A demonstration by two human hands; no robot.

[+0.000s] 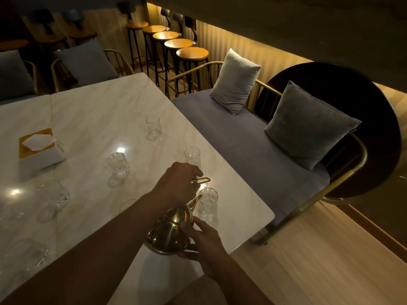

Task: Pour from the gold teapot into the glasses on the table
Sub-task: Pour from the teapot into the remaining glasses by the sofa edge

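Right hand [206,243] grips gold teapot [169,234] handle, left hand [178,183] pinches lid loop – spout at nearest glass [208,202] rim; tilt slowly, keep spout centred.

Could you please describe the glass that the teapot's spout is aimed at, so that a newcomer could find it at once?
Start at the white marble table and follow its right-hand edge toward the near corner. There the gold teapot, held in the right hand, tips forward. The glass stands right at its spout tip, nearer the corner than any other.

Dim warm light, glare spots on table [92,111], wide-angle bending.
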